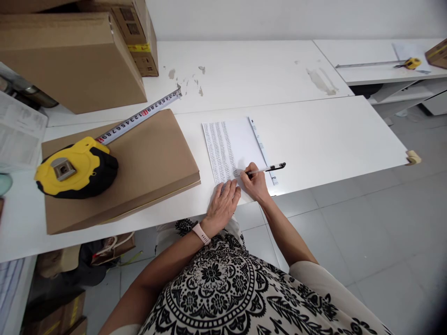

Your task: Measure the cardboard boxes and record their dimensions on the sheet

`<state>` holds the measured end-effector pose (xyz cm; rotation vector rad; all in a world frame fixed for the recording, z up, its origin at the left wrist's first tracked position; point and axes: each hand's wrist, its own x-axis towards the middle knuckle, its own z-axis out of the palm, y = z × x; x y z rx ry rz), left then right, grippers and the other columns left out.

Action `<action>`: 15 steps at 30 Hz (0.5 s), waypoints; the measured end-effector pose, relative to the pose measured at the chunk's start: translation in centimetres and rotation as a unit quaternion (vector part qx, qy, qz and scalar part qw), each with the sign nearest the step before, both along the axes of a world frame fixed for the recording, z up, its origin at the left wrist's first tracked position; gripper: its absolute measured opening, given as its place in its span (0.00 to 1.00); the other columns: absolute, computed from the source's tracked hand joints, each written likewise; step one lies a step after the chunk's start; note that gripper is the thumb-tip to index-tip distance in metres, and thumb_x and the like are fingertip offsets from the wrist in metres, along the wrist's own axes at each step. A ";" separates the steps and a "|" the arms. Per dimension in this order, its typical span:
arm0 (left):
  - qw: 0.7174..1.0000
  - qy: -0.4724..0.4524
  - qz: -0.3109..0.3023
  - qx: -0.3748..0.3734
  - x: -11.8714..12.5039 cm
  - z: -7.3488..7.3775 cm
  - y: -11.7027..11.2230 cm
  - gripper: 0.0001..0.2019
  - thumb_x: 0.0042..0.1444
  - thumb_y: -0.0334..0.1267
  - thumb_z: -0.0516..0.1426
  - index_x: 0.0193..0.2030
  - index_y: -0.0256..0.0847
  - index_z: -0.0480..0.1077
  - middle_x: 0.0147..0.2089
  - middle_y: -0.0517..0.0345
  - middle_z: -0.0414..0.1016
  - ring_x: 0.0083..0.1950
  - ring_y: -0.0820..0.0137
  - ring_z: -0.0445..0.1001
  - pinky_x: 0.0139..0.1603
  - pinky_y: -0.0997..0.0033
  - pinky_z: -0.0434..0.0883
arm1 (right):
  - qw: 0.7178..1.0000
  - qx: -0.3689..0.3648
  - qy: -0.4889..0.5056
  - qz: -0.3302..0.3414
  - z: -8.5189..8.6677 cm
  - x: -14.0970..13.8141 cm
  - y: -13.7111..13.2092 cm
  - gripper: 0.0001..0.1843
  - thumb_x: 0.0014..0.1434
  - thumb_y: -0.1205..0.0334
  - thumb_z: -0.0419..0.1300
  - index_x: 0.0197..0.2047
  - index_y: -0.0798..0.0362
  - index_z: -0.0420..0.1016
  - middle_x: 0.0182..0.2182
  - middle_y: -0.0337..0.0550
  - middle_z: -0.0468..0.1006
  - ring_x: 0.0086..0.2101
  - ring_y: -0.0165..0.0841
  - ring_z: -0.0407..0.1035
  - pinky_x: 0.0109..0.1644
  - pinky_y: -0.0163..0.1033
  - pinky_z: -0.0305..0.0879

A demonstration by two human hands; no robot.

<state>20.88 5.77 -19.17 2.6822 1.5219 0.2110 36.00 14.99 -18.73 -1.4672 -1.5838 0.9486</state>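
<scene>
A white sheet of paper (243, 144) with several columns of small handwriting lies near the table's front edge. My right hand (256, 184) is closed around a black-capped, clear-barrelled pen (270, 168), its tip end hidden by the fingers over the lower part of the sheet. Flat on the sheet's lower left corner rests my left hand (223, 202), fingers stretched out and holding nothing. Under the sheet's right side shows a strip of another printed paper (260, 139). A pink band is on my left wrist.
To the left, a yellow and black tape measure (78, 167), blade extended, lies over a flat cardboard box (150, 172). Larger cardboard boxes (70, 60) stand behind it. The white table (314, 135) continues rightward to another tape measure (412, 63). Its front edge drops to a tiled floor (366, 223).
</scene>
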 end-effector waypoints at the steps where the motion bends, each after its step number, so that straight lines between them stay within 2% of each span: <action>1: 1.000 0.000 0.001 0.002 0.0 0.0 0.0 0.26 0.67 0.31 0.51 0.70 0.26 0.63 0.76 0.32 0.59 0.77 0.50 0.58 0.76 0.47 0.57 | 1.000 0.000 0.001 -0.001 0.0 0.0 0.0 0.13 0.56 0.60 0.59 0.27 0.47 0.57 0.18 0.29 0.56 0.23 0.28 0.52 0.28 0.37 0.50; 6: 1.000 -0.006 -0.002 -0.003 -0.1 -0.4 0.1 0.26 0.67 0.31 0.51 0.71 0.26 0.62 0.76 0.31 0.58 0.77 0.50 0.58 0.76 0.47 0.57 | 0.999 0.025 0.004 -0.023 -0.4 -0.2 -0.2 0.14 0.59 0.57 0.59 0.28 0.47 0.57 0.20 0.30 0.58 0.23 0.29 0.55 0.29 0.37 0.53; 8: 1.000 -0.013 -0.002 -0.012 0.0 -0.6 0.3 0.26 0.67 0.31 0.52 0.71 0.25 0.62 0.76 0.30 0.58 0.77 0.49 0.58 0.76 0.46 0.56 | 0.997 0.061 0.006 -0.046 -0.6 0.0 0.1 0.11 0.63 0.55 0.58 0.32 0.47 0.61 0.23 0.33 0.63 0.25 0.31 0.59 0.31 0.38 0.57; 10: 0.999 -0.033 -0.001 -0.031 0.1 -0.4 0.4 0.27 0.66 0.33 0.54 0.70 0.25 0.61 0.76 0.31 0.58 0.77 0.48 0.57 0.76 0.45 0.56 | 0.991 0.117 -0.034 -0.051 -0.6 0.6 0.7 0.08 0.66 0.54 0.56 0.38 0.48 0.66 0.30 0.38 0.71 0.30 0.34 0.65 0.36 0.40 0.63; 12: 0.996 -0.070 0.001 -0.057 -0.1 0.6 0.1 0.29 0.65 0.37 0.57 0.70 0.26 0.62 0.76 0.31 0.58 0.77 0.48 0.57 0.76 0.44 0.57 | 0.977 0.169 -0.124 -0.030 -0.5 1.6 1.8 0.07 0.68 0.58 0.53 0.44 0.48 0.71 0.37 0.45 0.75 0.38 0.38 0.69 0.43 0.44 0.66; 13: 0.994 -0.094 -0.001 -0.064 -0.5 1.6 -0.3 0.29 0.65 0.40 0.58 0.70 0.28 0.61 0.76 0.33 0.59 0.77 0.49 0.57 0.76 0.45 0.58 | 0.967 0.185 -0.177 -0.017 -0.5 2.1 2.4 0.10 0.67 0.62 0.52 0.46 0.48 0.74 0.39 0.47 0.76 0.41 0.41 0.69 0.45 0.46 0.66; 15: 0.988 -0.147 -0.006 -0.052 -1.8 4.4 -1.5 0.29 0.66 0.44 0.58 0.70 0.32 0.61 0.76 0.36 0.60 0.78 0.53 0.57 0.75 0.49 0.61 | 0.944 0.187 -0.270 0.009 -0.3 3.1 3.5 0.17 0.64 0.69 0.50 0.48 0.49 0.77 0.39 0.51 0.77 0.43 0.44 0.68 0.45 0.48 0.67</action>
